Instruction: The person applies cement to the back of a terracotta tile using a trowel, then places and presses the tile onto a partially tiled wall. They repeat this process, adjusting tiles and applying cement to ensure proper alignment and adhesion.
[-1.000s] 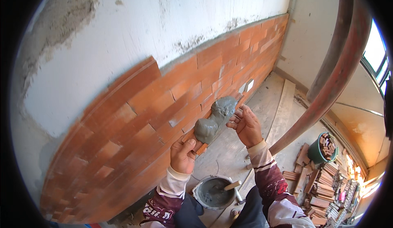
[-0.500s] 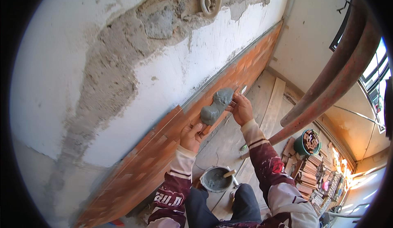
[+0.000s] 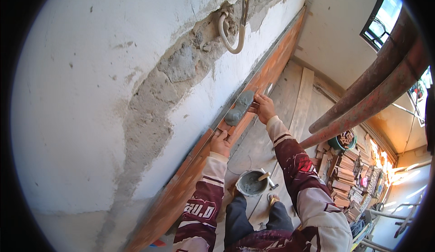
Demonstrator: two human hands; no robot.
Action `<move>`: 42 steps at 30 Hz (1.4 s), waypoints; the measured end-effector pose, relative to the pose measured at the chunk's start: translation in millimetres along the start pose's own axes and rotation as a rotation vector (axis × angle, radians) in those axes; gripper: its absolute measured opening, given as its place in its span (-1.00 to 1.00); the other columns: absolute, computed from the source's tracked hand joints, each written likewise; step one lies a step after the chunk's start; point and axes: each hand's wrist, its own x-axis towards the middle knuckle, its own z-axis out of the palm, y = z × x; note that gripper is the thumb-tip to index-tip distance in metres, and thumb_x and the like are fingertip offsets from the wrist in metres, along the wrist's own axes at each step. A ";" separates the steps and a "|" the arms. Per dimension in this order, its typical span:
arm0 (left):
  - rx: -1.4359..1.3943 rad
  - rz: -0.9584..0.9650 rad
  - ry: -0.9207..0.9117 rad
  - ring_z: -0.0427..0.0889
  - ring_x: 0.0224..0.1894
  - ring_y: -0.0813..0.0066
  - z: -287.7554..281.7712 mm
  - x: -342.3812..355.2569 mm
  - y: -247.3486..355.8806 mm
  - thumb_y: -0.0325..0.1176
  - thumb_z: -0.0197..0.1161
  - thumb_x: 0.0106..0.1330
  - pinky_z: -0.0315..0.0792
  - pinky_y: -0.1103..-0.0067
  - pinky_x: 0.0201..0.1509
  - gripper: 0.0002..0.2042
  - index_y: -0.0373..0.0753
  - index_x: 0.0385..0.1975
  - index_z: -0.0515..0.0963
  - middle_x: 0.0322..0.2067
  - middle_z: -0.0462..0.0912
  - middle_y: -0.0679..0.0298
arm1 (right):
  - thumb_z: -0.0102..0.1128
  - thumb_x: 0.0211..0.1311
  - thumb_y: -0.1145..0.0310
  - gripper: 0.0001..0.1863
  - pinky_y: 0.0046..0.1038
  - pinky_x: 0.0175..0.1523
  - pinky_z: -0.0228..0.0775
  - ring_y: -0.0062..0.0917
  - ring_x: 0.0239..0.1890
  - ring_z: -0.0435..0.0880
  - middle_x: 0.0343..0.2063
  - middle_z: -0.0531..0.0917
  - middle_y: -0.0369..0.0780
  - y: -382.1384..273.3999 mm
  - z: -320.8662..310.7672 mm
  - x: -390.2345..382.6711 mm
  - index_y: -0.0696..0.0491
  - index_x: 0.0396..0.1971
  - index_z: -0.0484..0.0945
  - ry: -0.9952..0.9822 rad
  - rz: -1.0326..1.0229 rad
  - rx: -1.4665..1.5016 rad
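Observation:
Between my hands is a thin orange brick tile (image 3: 224, 125), its upper face largely covered by two merged lumps of wet grey mortar (image 3: 240, 108). My left hand (image 3: 220, 143) grips its near end, thumb on top. At the far end, my right hand (image 3: 263, 107) pinches the tile with bent fingers. Both hands are at the top edge of the orange brick facing (image 3: 276, 62) along the lower wall. Whether the tile touches the facing is hard to tell. Below, a bucket (image 3: 240, 187) of grey mortar stands between the wall and my feet, a wooden-handled tool (image 3: 263, 176) in it.
A chipped, rough strip (image 3: 152, 102) crosses the white wall (image 3: 90, 93), with a bent conduit (image 3: 240, 43) sticking out. Thick reddish pipes (image 3: 362, 102) slant in at the right. Stacked brick tiles (image 3: 344, 179) and a green bucket (image 3: 336, 143) lie beyond them.
Both hands have lowered the mortar-covered tile toward the top edge of the brick facing, and it looks more tilted. My view has shifted, bringing more of my feet into sight.

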 end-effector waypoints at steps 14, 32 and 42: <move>0.571 -0.164 0.193 0.59 -0.16 0.35 -5.0 -28.4 14.0 -0.44 0.14 0.31 0.58 0.41 -0.06 -0.82 -0.40 -0.20 0.50 -0.29 0.58 0.17 | 0.04 0.31 0.32 -0.76 -0.40 -0.46 0.57 -0.43 -0.54 0.63 -0.52 0.58 -0.19 -21.4 45.2 -4.2 0.19 -0.44 0.52 0.225 -0.022 -0.329; 2.193 0.455 -0.046 0.62 -0.21 0.08 56.9 -8.4 74.6 -0.32 0.20 0.16 0.51 0.25 -0.20 -0.86 -0.24 -0.39 0.50 -0.30 0.61 0.10 | 0.11 0.21 0.35 -0.71 -0.42 -0.52 0.60 -0.38 -0.55 0.68 -0.47 0.63 -0.08 -43.0 74.4 -5.7 0.34 -0.36 0.56 0.343 -0.021 -0.514; 2.259 0.488 -0.025 0.62 -0.27 0.07 59.6 -6.0 69.2 -0.16 0.26 0.12 0.50 0.25 -0.24 -0.76 -0.23 -0.45 0.52 -0.36 0.58 0.12 | 0.12 0.20 0.35 -0.50 -0.42 -0.48 0.61 -0.41 -0.49 0.67 -0.32 0.61 -0.08 -36.7 75.6 9.1 0.18 0.14 0.33 0.383 -0.133 -0.590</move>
